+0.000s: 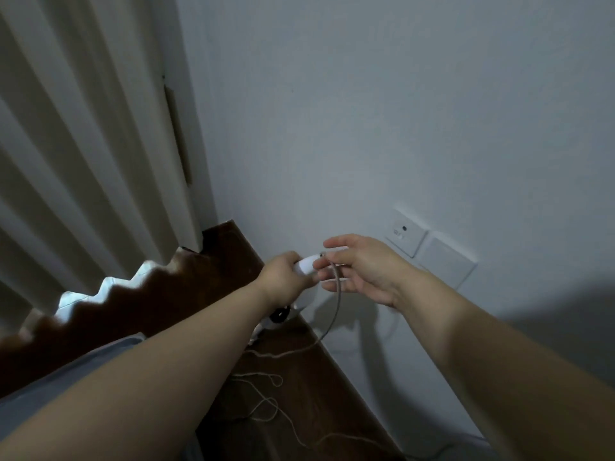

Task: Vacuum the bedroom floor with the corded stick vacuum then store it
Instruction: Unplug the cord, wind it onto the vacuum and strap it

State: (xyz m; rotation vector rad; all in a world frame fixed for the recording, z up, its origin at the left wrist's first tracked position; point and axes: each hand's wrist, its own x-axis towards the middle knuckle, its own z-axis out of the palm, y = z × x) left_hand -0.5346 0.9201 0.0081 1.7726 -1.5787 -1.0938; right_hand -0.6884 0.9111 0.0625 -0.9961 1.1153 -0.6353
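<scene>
My left hand [283, 272] grips the white handle of the stick vacuum [307, 264], which stands close to the wall; its white body with a dark part [281, 316] shows below my forearm. My right hand [362, 267] pinches the grey cord [336, 294] right at the handle's top, the other fingers spread. The cord hangs down from there and lies in loose loops [266, 400] on the dark wood floor [289, 427].
A white wall socket plate [407, 232] and a blank plate [446, 264] sit on the wall just right of my hands. Pale pleated curtains [83, 161] hang at the left. A grey bed edge [83, 371] lies under my left arm.
</scene>
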